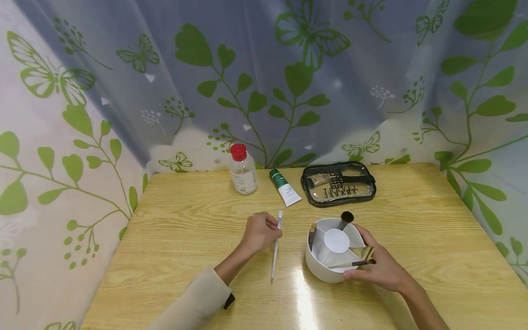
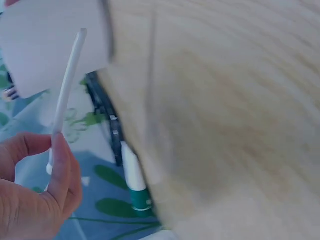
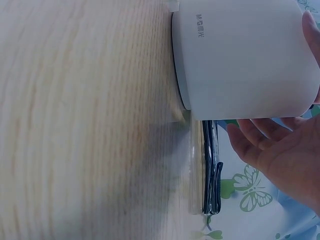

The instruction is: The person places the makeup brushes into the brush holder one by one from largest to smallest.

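Note:
Between thumb and fingers, my left hand (image 1: 261,231) pinches a slim white brush (image 1: 275,259). Its pale tip points to the back of the table and its long handle toward me; in the left wrist view the white handle (image 2: 67,82) rises above the fingertips. My right hand (image 1: 381,266) grips the right side of a round white organizer (image 1: 319,270), with the thumb at the front. Several makeup brushes lean in its compartments, among them one with a dark round head (image 1: 347,217). In the right wrist view, fingers wrap the organizer's plain wall (image 3: 245,65).
Along the back of the wooden table (image 1: 177,229) stand a clear bottle with a red cap (image 1: 243,176), a green-and-white tube (image 1: 285,188) and a transparent black-edged pouch (image 1: 338,196). Behind them hangs a leaf-patterned curtain (image 1: 255,55). A small black item (image 1: 229,301) shows beside my left sleeve.

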`<control>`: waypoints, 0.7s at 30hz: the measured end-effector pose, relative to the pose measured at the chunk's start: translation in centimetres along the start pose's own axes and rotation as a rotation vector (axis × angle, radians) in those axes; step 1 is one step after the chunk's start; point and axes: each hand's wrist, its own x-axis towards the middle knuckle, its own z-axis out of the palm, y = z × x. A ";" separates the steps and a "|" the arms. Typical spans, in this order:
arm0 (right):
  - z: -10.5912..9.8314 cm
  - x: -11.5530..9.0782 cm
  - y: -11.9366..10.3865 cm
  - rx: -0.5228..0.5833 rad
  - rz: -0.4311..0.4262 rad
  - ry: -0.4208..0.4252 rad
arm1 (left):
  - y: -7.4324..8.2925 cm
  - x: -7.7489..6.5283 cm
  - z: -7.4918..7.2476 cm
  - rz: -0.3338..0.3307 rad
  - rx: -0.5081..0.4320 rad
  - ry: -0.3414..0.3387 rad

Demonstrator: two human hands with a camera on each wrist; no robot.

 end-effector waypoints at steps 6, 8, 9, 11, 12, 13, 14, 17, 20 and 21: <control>0.0 0.0 0.0 0.007 0.007 -0.004 | 2.2 -0.8 -0.7 0.022 -0.150 -0.019; 0.0 0.0 0.0 0.009 0.008 -0.003 | 2.9 -1.1 -0.7 0.055 -0.173 -0.007; 0.0 0.0 0.0 0.011 0.007 -0.003 | 3.2 -1.3 -0.7 0.072 -0.184 0.000; 0.0 0.0 0.0 0.017 0.006 -0.004 | 3.8 -1.6 -0.6 0.112 -0.205 0.020; 0.0 0.0 0.0 0.020 0.004 -0.004 | 4.1 -1.8 -0.6 0.132 -0.225 0.027; 0.0 0.0 0.0 0.021 0.003 -0.005 | 4.4 -1.9 -0.5 0.150 -0.252 0.034; 0.0 0.0 0.0 0.025 0.002 -0.006 | 4.6 -2.1 -0.4 0.162 -0.283 0.036; 0.0 0.0 0.0 0.033 -0.001 -0.007 | 5.3 -2.4 0.0 0.201 -0.395 0.034; 0.0 0.0 0.0 0.039 -0.002 -0.008 | 5.8 -2.6 0.6 0.244 -0.490 0.029; 0.0 0.0 0.0 0.038 -0.002 -0.008 | 5.9 -2.6 0.8 0.262 -0.517 0.027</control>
